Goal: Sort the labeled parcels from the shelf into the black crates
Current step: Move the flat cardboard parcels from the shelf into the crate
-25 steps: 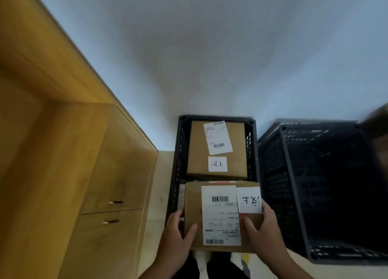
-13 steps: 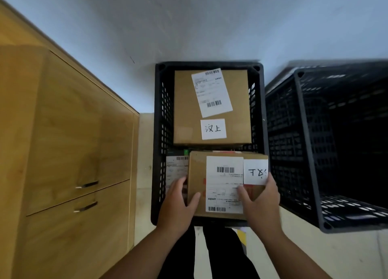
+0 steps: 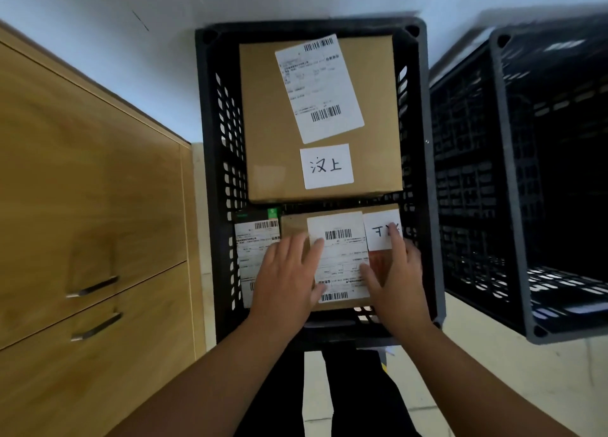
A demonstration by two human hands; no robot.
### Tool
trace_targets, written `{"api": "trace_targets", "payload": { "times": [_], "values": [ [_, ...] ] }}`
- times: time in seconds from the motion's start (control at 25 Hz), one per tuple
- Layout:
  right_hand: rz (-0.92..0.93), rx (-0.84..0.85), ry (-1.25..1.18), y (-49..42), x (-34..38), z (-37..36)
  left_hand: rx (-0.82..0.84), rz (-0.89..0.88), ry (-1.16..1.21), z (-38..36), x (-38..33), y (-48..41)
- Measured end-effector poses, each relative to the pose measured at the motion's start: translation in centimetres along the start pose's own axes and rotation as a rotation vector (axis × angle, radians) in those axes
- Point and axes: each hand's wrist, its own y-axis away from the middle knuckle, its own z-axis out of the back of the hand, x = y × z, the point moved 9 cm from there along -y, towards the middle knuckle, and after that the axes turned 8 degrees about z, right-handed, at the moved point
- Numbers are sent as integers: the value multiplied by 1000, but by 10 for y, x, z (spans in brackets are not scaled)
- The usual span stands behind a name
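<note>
A black crate (image 3: 206, 173) stands on the floor in front of me. A large brown parcel (image 3: 273, 124) with a shipping label and a handwritten tag fills its far half. A smaller brown parcel (image 3: 342, 259) with the same kind of labels lies in the near half. My left hand (image 3: 286, 282) and my right hand (image 3: 398, 282) both rest flat on its top, fingers spread, not wrapped around its sides. Beside it on the left lies a flat parcel (image 3: 253, 249) with a white label, partly hidden by my left hand.
A second black crate (image 3: 506, 173) stands close on the right, tilted, with nothing visible inside. A wooden cabinet (image 3: 92, 190) with two metal handles flanks the left. A white wall is behind the crates; my legs are below the near rim.
The smaller parcel went down from above the crate's rim into its near half. My hands shifted from gripping its sides to lying flat on top. The view tilted down and closer.
</note>
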Motion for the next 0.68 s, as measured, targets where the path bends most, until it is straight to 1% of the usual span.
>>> {"api": "trace_targets", "payload": {
  "times": [0.16, 0.24, 0.32, 0.44, 0.48, 0.6, 0.68],
  "values": [
    [-33, 142, 99, -11, -32, -34, 159, -50, -212, -57, -6, -14],
    [-58, 233, 147, -15, -44, -51, 212, -72, -249, -76, -6, -17],
    [-65, 283, 214, -18, -53, -63, 228, -96, -251, -88, -9, -18],
    [-13, 335, 315, -17, -51, -73, 215, -46, -226, -86, -12, -23],
    [-14, 356, 310, -16, -51, -74, 225, -35, -232, -83, -13, -23],
    [-51, 418, 210, -8, -43, -63, 284, -4, -167, -68, -18, -19],
    [6, 373, 137, -5, -25, -40, 259, 3, -99, -39, -24, -12]
  ]
}}
